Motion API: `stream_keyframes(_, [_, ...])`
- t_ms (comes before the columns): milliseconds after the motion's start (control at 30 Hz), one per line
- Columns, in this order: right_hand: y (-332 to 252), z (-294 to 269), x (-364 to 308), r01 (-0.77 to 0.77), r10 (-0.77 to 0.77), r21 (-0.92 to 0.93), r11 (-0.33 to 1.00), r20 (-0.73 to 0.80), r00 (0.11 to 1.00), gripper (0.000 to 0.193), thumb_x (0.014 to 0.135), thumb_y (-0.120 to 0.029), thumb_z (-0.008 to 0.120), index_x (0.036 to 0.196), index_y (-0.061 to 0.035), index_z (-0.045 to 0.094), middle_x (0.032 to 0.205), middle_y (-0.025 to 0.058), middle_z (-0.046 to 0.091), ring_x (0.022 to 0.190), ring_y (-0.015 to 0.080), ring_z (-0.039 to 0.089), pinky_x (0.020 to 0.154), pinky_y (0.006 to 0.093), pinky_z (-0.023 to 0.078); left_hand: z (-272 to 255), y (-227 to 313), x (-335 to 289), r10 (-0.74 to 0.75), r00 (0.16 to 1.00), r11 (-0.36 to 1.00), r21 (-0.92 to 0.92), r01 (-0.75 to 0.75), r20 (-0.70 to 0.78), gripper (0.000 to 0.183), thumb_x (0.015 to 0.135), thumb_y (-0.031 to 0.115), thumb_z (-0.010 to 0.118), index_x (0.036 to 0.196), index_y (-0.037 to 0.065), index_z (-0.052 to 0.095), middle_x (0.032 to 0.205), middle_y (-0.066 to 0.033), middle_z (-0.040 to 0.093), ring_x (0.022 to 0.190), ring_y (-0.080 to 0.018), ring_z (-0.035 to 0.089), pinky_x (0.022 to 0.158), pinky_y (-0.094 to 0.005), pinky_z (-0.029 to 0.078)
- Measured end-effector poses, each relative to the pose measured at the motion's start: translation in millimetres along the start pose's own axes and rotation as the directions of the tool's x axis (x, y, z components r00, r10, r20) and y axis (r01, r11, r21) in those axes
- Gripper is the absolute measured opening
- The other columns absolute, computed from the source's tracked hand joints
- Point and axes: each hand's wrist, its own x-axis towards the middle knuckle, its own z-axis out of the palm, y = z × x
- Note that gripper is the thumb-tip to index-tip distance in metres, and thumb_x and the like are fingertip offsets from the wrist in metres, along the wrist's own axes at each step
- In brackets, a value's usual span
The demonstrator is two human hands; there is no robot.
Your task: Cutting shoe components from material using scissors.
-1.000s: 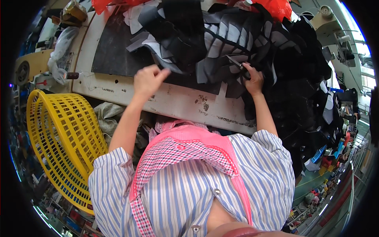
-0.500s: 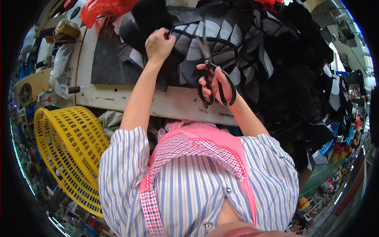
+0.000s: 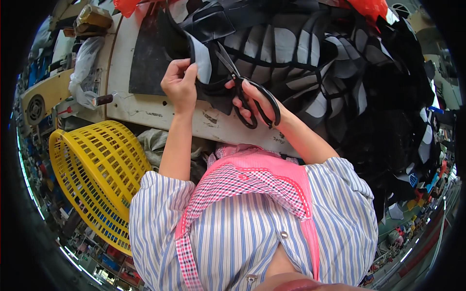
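Note:
My left hand (image 3: 179, 87) is closed, thumb against fingers, on the edge of a curved black piece with a light grey face (image 3: 201, 60). My right hand (image 3: 261, 104) grips a pair of scissors (image 3: 228, 62) by the black handles, fingers through the loops. The blades point up and left, slightly apart, close to the right side of the held piece. Beyond them spreads a chain of black-and-grey cut pieces (image 3: 285, 46), which seem joined by black strips. A glossy black flap (image 3: 211, 23) rests at the far side.
A worn white table (image 3: 141, 109) carries a dark board (image 3: 145, 68). At the right a large heap of black pieces (image 3: 383, 126) hangs over the edge. A yellow plastic basket (image 3: 109, 145) stands tilted at the left. Red plastic bags (image 3: 371, 10) lie at the back.
My left hand has come nearer and slightly left, bringing the curved piece along. The scissors have shifted left and tilted left. The whole view has moved somewhat, sliding the pile rightward.

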Motion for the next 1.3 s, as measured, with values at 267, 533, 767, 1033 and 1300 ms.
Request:
stream_keyframes(267, [-12, 7, 21, 0.112, -0.047, -0.571, 0.813, 0.127, 0.991, 0.053, 0.077, -0.047, 0.049, 0.108, -0.0043, 0.042, 0.062, -0.0024, 0.038, 0.052, 0.0043, 0.036, 0.048, 0.017, 0.029, -41, 16, 17, -0.177, 0.982, 0.968, -0.169, 0.184, 0.059, 0.006, 0.069, -0.003, 0.056, 0.075, -0.001, 0.056, 0.068, 0.0015, 0.054, 0.06, -0.0034, 0.047, 0.057, -0.0155, 0.037])
stream_keyframes(533, [3, 7, 37, 0.068, -0.095, -0.712, 0.699, 0.002, 0.995, 0.053, 0.075, -0.046, 0.054, 0.104, -0.0036, 0.044, 0.073, 0.0054, 0.049, 0.066, 0.0131, 0.047, 0.061, 0.0252, 0.039, -38, 13, 8, -0.196, 0.98, 0.962, -0.187, 0.198, 0.03, 0.007, 0.069, -0.003, 0.056, 0.075, -0.001, 0.056, 0.069, 0.0013, 0.054, 0.061, -0.0038, 0.048, 0.057, -0.0165, 0.038])
stream_keyframes(767, [7, 4, 48, 0.268, -0.327, -0.747, 0.608, 0.072, 0.942, 0.044, 0.077, -0.045, 0.052, 0.1, -0.0071, 0.047, 0.06, -0.0048, 0.038, 0.049, 0.0033, 0.034, 0.044, 0.018, 0.027, -54, 10, 10, -0.158, 0.987, 0.973, -0.164, 0.161, 0.032, 0.007, 0.072, 0.001, 0.053, 0.078, 0.001, 0.054, 0.074, 0.0018, 0.052, 0.066, -0.0033, 0.046, 0.061, -0.0156, 0.036])
stream_keyframes(1033, [5, -29, 37, 0.101, -0.051, -0.638, 0.764, 0.095, 0.994, 0.049, 0.081, -0.039, 0.046, 0.114, -0.0037, 0.038, 0.068, -0.0009, 0.039, 0.052, 0.0054, 0.037, 0.049, 0.0181, 0.032, -156, 27, 32, -0.218, 0.975, 0.965, 0.159, 0.208, 0.045, 0.018, 0.078, 0.013, 0.049, 0.093, 0.004, 0.048, 0.089, -0.0024, 0.05, 0.083, -0.0092, 0.047, 0.074, -0.0217, 0.038])
stream_keyframes(1300, [3, -82, 14, 0.364, -0.544, -0.553, 0.749, -0.2, 0.815, 0.036, 0.081, -0.024, 0.047, 0.111, -0.0042, 0.042, 0.067, -0.0012, 0.043, 0.054, 0.0054, 0.039, 0.048, 0.0176, 0.033, -285, -118, -26, -0.572, 0.747, 0.764, -0.551, 0.337, -0.337, 0.021, 0.08, 0.016, 0.049, 0.098, 0.008, 0.043, 0.096, -0.009, 0.051, 0.084, -0.0232, 0.051, 0.074, -0.0351, 0.042])
